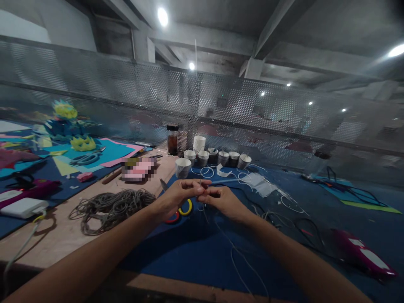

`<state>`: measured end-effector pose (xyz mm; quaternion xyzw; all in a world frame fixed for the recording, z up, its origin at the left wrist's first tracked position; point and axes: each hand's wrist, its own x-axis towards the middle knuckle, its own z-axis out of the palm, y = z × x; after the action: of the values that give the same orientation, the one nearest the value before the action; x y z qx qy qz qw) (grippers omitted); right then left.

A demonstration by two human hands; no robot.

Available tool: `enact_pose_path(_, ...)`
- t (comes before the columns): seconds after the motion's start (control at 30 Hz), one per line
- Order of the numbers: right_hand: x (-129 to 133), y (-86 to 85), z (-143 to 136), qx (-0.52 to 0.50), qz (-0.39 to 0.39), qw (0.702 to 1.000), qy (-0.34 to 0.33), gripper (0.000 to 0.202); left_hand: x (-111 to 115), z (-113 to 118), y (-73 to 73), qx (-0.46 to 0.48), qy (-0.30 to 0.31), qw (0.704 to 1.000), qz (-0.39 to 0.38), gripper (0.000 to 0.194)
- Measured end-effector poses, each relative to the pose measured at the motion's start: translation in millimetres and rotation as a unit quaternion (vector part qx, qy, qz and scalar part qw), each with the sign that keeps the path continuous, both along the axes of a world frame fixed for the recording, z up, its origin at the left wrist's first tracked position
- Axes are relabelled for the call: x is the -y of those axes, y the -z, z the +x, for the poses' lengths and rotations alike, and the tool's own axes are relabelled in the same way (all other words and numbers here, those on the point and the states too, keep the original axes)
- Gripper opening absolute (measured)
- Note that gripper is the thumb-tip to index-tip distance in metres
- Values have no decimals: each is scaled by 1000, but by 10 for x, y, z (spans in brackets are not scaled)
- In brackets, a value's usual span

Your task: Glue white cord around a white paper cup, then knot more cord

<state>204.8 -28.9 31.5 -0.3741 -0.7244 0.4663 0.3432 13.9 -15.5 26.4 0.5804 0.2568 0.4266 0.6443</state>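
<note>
My left hand (182, 194) and my right hand (223, 201) meet over the blue mat (176, 261), fingertips almost touching. Both are closed in a pinch. A thin light cord (224, 236) runs from between the fingertips down across the mat towards its front edge. Whatever small piece sits right at the fingertips is mostly hidden. Scissors with red and yellow handles (185, 208) lie under my left hand, partly covered by it. Beyond the hands stand several small cups (203, 158) with grey outsides, one white-grey cup (182, 168) nearest.
Left lies a tangled grey cord bundle (116, 208). Behind are a stack of white cups (199, 143) and a dark jar (172, 141). Coloured paper (118, 150) and yellow paper crowns (82, 144) cover the far left. A purple device (362, 254) lies right; a mesh partition (227, 105) closes the back.
</note>
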Motion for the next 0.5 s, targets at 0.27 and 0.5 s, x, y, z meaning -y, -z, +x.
enact_pose_path(0.27, -20, 36, 0, -24, -12, 1000, -3, 33, -3, 6, 25, 2, 1, 1000, 4, 13)
enact_pose_path(0.5, 14, 15, -14, -11, 5, 1000, 7, 32, -8, 1, 32, 0, -15, 1000, 18, 15)
